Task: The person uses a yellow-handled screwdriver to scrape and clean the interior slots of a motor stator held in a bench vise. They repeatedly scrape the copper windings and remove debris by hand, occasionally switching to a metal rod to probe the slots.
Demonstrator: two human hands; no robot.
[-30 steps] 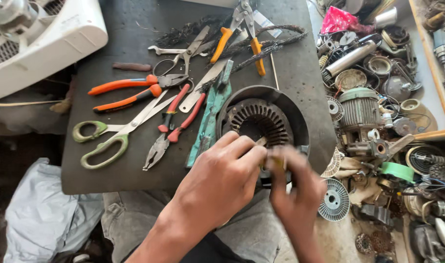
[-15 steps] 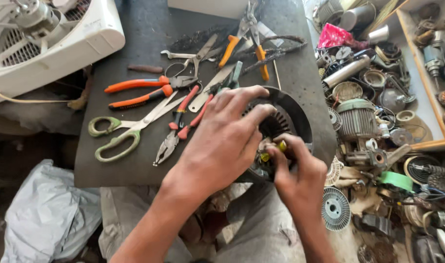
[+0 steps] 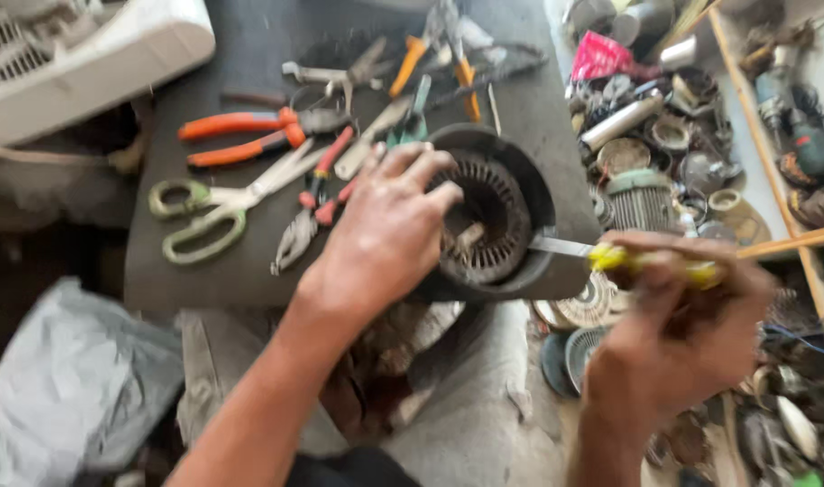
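1. Presently, the left hand [image 3: 389, 225] lies spread, fingers [image 3: 421, 171] wide, pressing flat on the round motor stator [image 3: 488, 216]; it pins rather than grips.
2. The right hand [image 3: 678, 329] is closed, fingers wrapped round the yellow handle of a screwdriver [image 3: 610, 257], whose metal shaft reaches to the stator's outer rim.
3. The stator sits at the near right corner of the dark counter [image 3: 204, 280], partly overhanging the edge.
4. Judged heavy, rigid metal; the dark housing ring should bear a firm hold, while the inner windings look delicate and are best left untouched.
5. Beyond the hand: green-handled scissors [image 3: 200, 212], orange-handled pliers [image 3: 240, 135], red-handled pliers [image 3: 313, 203].
6. Right of the counter, a heap of motor parts [image 3: 664, 153]; upper left, a white fan housing [image 3: 78, 54]. The view is blurred.
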